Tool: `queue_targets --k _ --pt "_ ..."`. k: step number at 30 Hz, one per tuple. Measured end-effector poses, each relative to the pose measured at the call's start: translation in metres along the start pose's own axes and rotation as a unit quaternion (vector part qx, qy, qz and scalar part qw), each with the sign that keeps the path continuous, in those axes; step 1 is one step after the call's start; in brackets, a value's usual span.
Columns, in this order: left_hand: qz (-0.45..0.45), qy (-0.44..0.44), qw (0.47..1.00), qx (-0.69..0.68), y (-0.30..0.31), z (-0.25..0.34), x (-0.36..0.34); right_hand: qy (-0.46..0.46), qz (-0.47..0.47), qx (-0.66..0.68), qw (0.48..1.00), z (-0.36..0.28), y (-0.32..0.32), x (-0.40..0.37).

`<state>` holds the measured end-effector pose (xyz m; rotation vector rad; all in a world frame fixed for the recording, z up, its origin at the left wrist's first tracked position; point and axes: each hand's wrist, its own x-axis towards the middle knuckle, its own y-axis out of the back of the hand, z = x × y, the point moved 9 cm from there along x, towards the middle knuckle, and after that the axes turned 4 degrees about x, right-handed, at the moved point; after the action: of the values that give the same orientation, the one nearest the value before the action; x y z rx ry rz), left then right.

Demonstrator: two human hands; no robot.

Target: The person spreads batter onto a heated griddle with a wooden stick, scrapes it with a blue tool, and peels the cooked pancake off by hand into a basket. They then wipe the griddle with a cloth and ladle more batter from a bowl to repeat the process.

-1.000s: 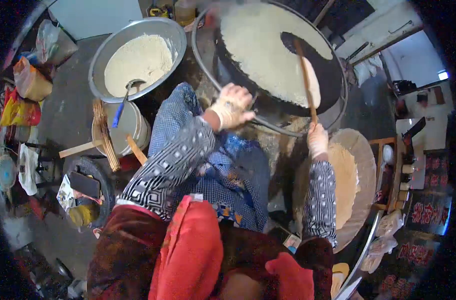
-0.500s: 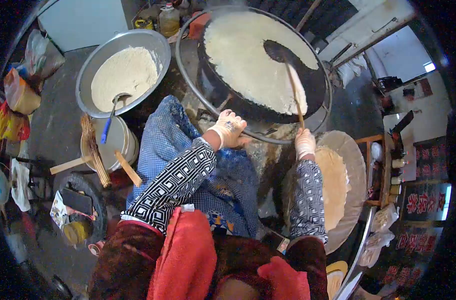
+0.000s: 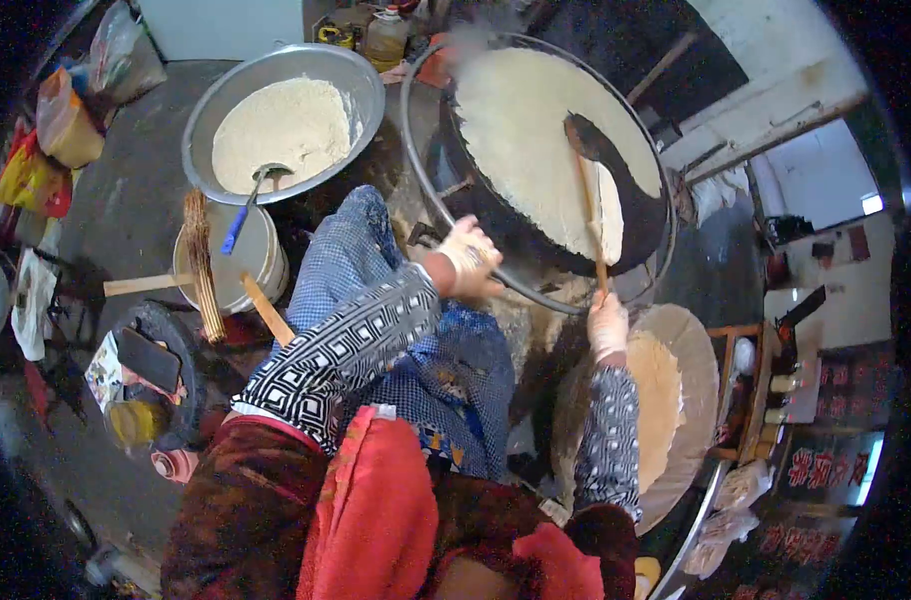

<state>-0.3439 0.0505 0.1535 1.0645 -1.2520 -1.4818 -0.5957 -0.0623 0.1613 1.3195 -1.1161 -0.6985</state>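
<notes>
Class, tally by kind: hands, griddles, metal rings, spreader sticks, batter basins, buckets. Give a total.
Griddle: 1
Metal ring: 1
Spreader stick: 1
Batter basin: 1
Bucket: 1
Hands: 2, left gripping ring, right holding stick
Total: 7

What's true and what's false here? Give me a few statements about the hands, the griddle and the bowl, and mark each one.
1. The right hand holds a wooden stick over the griddle. True.
2. The left hand holds the ladle. False: it grips the metal ring around the griddle, and the ladle rests in the bowl.
3. The bowl is empty. False: it holds pale batter.
4. A pale pancake covers most of the griddle. True.
</notes>
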Motion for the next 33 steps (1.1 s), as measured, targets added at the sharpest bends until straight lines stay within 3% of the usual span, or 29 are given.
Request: queue_targets --k 1,2,4,5,10,11,15,19,22,25,29,30,33 --pt "-0.042 0.002 0.999 -0.019 -0.011 0.013 0.009 -0.029 -0.049 -0.028 0.998 -0.005 -0.008 -0.006" --pt "-0.017 -0.002 0.998 -0.052 -0.018 0.026 0.013 -0.04 -0.058 -0.031 0.997 0.011 -0.027 -0.008" --pt "-0.06 -0.001 0.997 -0.054 -0.027 0.045 0.024 -0.078 -0.008 -0.036 0.996 0.037 -0.021 0.004" --pt "-0.06 -0.003 0.997 -0.053 -0.028 0.045 0.026 -0.101 -0.029 -0.025 0.994 0.05 -0.022 0.011" --pt "-0.06 -0.006 0.995 -0.075 -0.026 0.034 0.021 -0.012 0.031 0.001 0.999 0.006 0.003 0.003" --pt "-0.048 -0.009 0.995 -0.082 -0.026 0.032 0.021 0.008 0.008 -0.016 1.0 0.002 -0.007 -0.003" --pt "-0.003 -0.022 0.999 -0.047 -0.025 0.025 0.02 -0.057 0.024 -0.016 0.998 0.047 -0.019 0.01" --pt "0.045 -0.027 0.998 -0.041 -0.018 0.015 0.015 -0.043 -0.005 -0.049 0.998 0.023 -0.008 0.013" --pt "0.017 -0.015 0.999 -0.044 -0.016 0.007 0.013 -0.078 -0.075 -0.065 0.992 0.037 -0.026 0.003" --pt "0.016 0.0 0.999 -0.047 -0.013 -0.006 0.009 -0.124 -0.024 -0.027 0.992 0.052 -0.015 0.018" --pt "0.023 0.021 0.999 -0.036 -0.009 -0.021 0.008 -0.024 0.005 -0.012 1.0 0.01 -0.006 0.002" --pt "0.012 0.028 0.999 -0.029 -0.012 -0.026 0.007 -0.01 -0.028 -0.037 0.999 0.009 -0.021 -0.004" --pt "0.011 0.048 0.999 -0.024 -0.018 -0.045 0.007 -0.062 0.004 0.018 0.998 0.04 -0.017 0.003"
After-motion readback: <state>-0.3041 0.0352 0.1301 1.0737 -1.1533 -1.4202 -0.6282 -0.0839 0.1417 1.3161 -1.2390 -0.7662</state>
